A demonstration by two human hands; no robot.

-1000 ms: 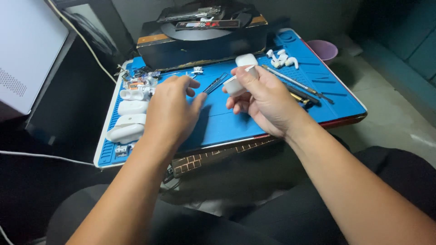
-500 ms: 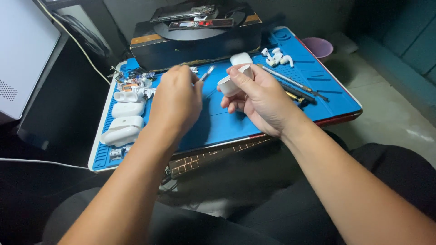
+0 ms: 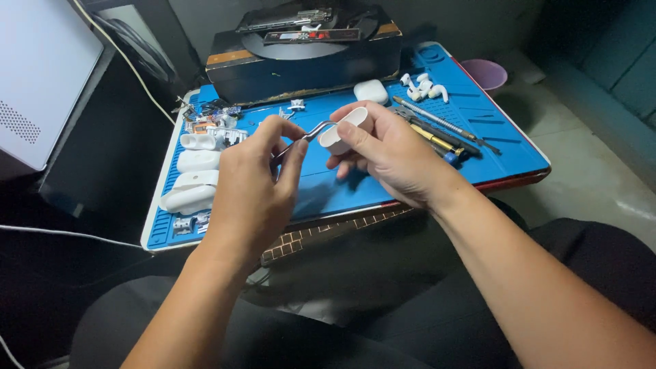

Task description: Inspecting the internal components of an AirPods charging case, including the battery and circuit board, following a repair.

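- Left hand (image 3: 256,184), centre of frame: fingers pinched together on bent metal tweezers (image 3: 301,140), tip touching the white case.
- Right hand (image 3: 386,154), just right of centre: clamped around a small white oval case (image 3: 344,130), held above the blue mat (image 3: 328,184).
- White case shells (image 3: 195,178), mat's left edge.
- Hand tools (image 3: 437,130), upper right.
- White earbuds (image 3: 420,85), upper right.

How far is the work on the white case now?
Done: white shells lie apart on the blue mat. In hand: right hand holds the case; left hand brings tweezers to its end. Left: earbuds and small parts lie loose.
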